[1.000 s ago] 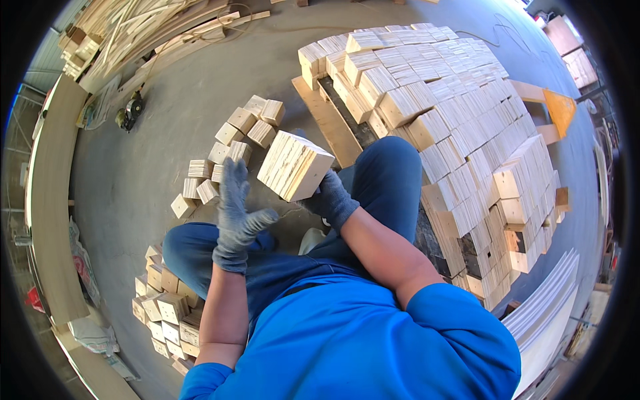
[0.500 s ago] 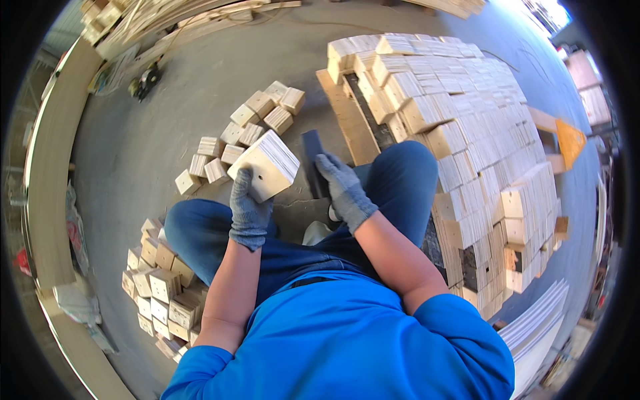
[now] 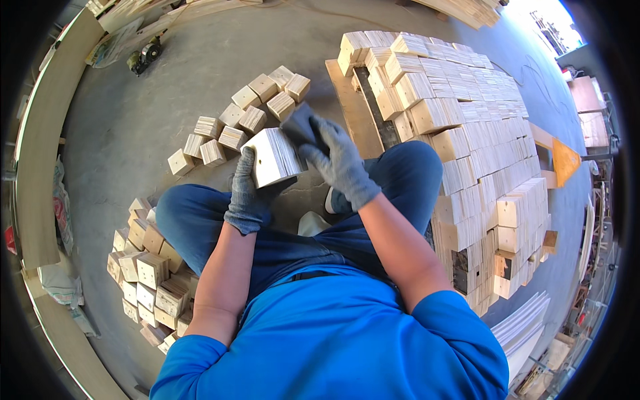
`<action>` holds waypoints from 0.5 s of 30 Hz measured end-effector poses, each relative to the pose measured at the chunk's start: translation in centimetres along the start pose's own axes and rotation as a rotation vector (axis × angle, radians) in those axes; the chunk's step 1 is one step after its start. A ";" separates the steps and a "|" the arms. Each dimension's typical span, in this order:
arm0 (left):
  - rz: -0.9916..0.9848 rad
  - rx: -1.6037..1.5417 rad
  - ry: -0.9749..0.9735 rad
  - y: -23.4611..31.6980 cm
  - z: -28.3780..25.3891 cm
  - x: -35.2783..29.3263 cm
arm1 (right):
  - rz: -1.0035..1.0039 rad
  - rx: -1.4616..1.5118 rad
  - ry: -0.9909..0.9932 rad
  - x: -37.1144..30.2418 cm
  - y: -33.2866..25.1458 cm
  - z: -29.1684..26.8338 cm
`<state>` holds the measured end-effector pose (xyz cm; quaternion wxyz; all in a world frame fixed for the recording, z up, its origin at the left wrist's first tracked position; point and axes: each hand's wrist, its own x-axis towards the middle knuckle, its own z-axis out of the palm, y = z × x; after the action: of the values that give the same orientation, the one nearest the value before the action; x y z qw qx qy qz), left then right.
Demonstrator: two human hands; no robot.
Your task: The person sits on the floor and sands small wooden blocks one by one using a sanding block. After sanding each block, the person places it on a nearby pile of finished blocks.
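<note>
In front of my lap, my left hand [image 3: 245,197], in a grey knitted glove, grips a plywood block [image 3: 272,159] from its near left side. The block is tilted, with a pale smooth face and a layered face showing. My right hand [image 3: 340,160], gloved alike, is closed round a dark sanding block [image 3: 298,125]. The sanding block lies at the upper right edge of the plywood block and looks to be touching it. Part of the right fingers hides where the two meet.
Several loose plywood blocks [image 3: 253,120] lie on the floor ahead. More blocks are heaped [image 3: 153,269] by my left knee. A large stack of blocks [image 3: 467,120] stands on a pallet [image 3: 353,110] at the right. A dark power tool [image 3: 145,56] lies far left.
My right hand has brought the sanding block up and left against the plywood block. My left hand has turned the plywood block, so its layered side faces the sanding block more.
</note>
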<state>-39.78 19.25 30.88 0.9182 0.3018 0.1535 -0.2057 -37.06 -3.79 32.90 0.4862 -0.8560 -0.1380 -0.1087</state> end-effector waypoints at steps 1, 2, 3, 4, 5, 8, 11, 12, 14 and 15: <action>-0.012 -0.042 -0.035 -0.4 0.1 0.0 | 0.091 0.051 0.027 1.4 0.7 0.0; -0.025 -0.085 -0.070 -0.8 0.3 0.1 | 0.181 0.102 0.055 2.7 1.4 -0.1; -0.030 -0.130 -0.098 -1.0 0.4 0.1 | 0.268 0.156 0.075 3.5 1.1 0.0; -0.036 -0.171 -0.115 -1.2 0.4 0.1 | 0.356 0.222 0.085 3.6 0.4 -0.8; -0.035 -0.152 -0.100 -1.2 0.4 0.2 | 0.327 0.208 0.093 3.4 0.5 -1.4; -0.039 -0.102 -0.034 -0.7 0.5 0.2 | 0.212 0.165 0.099 2.0 1.2 -2.3; -0.030 -0.038 0.022 -0.6 0.5 0.5 | 0.205 0.194 0.032 -1.0 -0.8 -2.0; -0.042 -0.049 0.020 -0.7 0.9 0.6 | 0.153 0.118 0.007 -2.2 -0.3 -1.7; -0.054 -0.058 -0.003 -0.9 -0.2 0.9 | 0.123 0.042 -0.024 -4.2 -1.2 -1.2; -0.061 -0.064 -0.022 -1.0 -0.2 1.1 | 0.106 -0.002 -0.034 -4.6 -1.4 -1.2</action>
<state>-39.27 18.33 29.82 0.9223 0.2654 0.1589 -0.2319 -41.91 -4.71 33.13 0.4879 -0.8644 -0.1006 -0.0681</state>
